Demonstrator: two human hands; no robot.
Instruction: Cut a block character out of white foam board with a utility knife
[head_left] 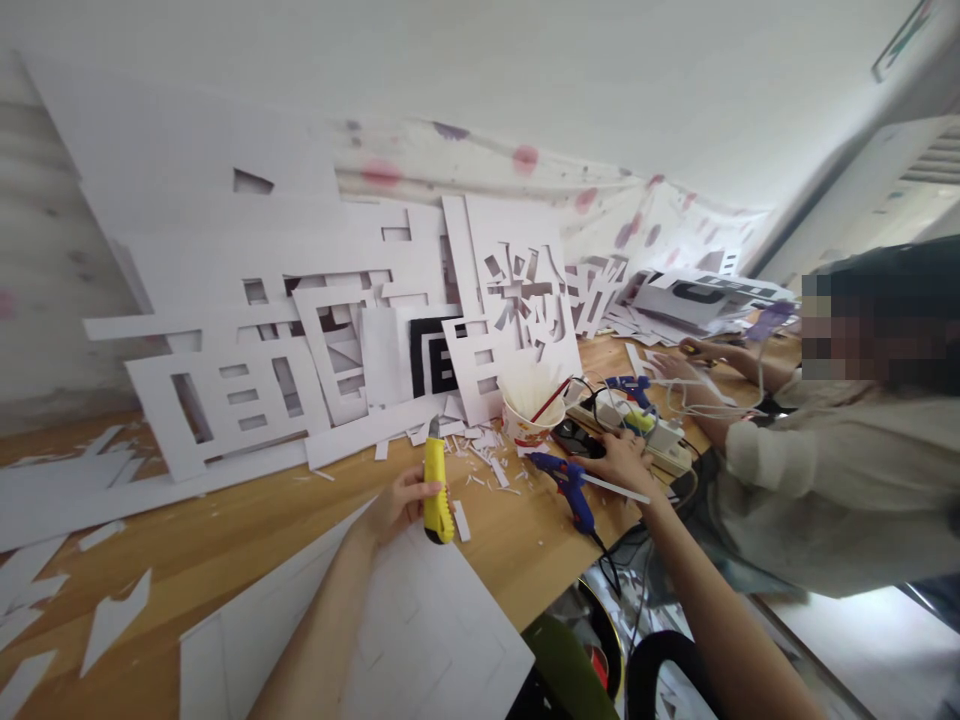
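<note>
My left hand [401,503] is closed around a yellow utility knife [435,485], held upright with a short length of blade showing at the top. Beneath that wrist lies a large white foam board sheet [427,610] with faint lines on it. My right hand [626,462] reaches across to the right side of the table, thumb and fingers apart, beside a flat black object [576,438] that looks like a phone. Whether the fingers touch it I cannot tell. A blue glue gun [566,484] with a white glue stick lies just left of this hand.
Cut-out white boards [240,400] lean along the wall. A paper cup [529,415] holds white strips and a red pen. Scraps litter the wooden table [315,520]. At right are a power strip [664,440], cables, a second glue gun [628,384] and a co-worker [840,480].
</note>
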